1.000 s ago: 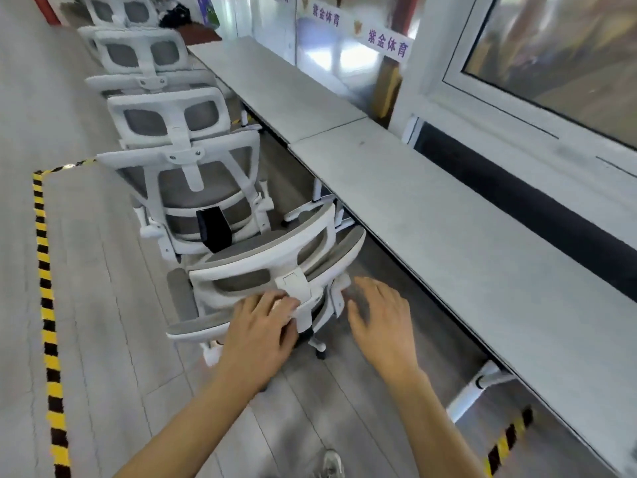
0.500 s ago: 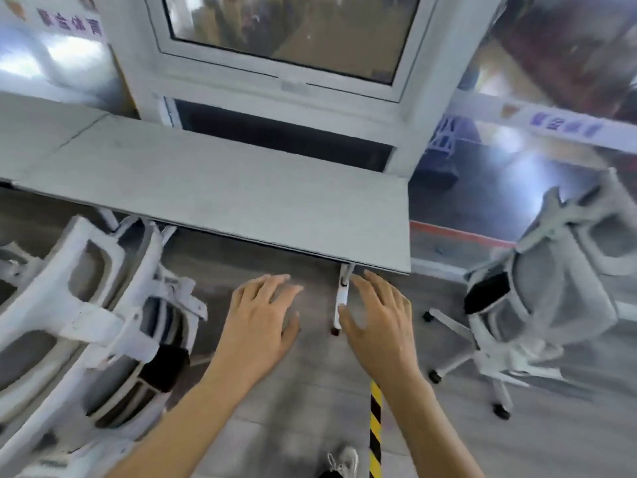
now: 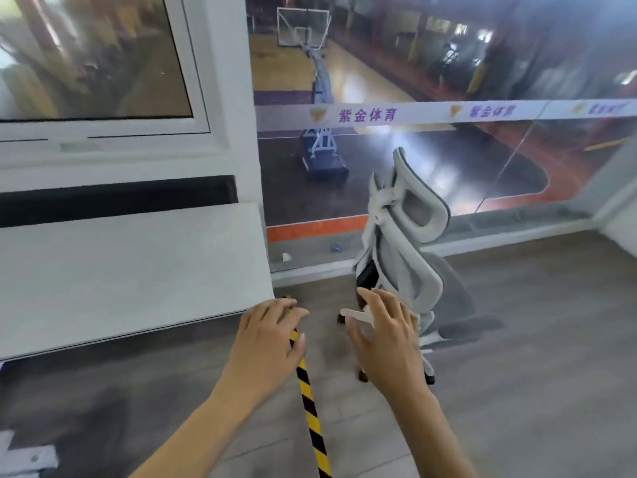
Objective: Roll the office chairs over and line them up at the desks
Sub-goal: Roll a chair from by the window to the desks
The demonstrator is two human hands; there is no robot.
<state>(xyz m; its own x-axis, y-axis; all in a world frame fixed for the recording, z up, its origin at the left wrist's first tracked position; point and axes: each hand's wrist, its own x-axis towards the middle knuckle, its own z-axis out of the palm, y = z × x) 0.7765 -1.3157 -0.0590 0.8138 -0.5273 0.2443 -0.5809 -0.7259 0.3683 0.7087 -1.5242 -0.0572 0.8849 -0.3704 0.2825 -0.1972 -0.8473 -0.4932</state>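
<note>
The chair (image 3: 410, 257), white-framed with grey mesh, stands on the grey floor (image 3: 534, 374) off the desk's right end, seen side-on with its headrest up against the glass wall (image 3: 431, 63) behind. It is apart from the desk (image 3: 120, 270), past that desk's right corner, and its wheeled base sits near the foot of the glass.

Both hands hang in the air in front of the chair, holding nothing. The left hand (image 3: 265, 343) hovers just off the desk's right front corner, fingers loosely spread and a little bent. The right hand (image 3: 386, 339) is nearer the chair, fingers spread, overlapping one white base leg in view; whether it touches the leg I cannot tell.

A yellow-and-black tape (image 3: 310, 408) runs along the floor from the desk's corner toward the viewer, between the hands. A white-framed window (image 3: 103, 63) sits above the desk. Through the glass, a basketball hoop (image 3: 310, 46) stands on a court below.
</note>
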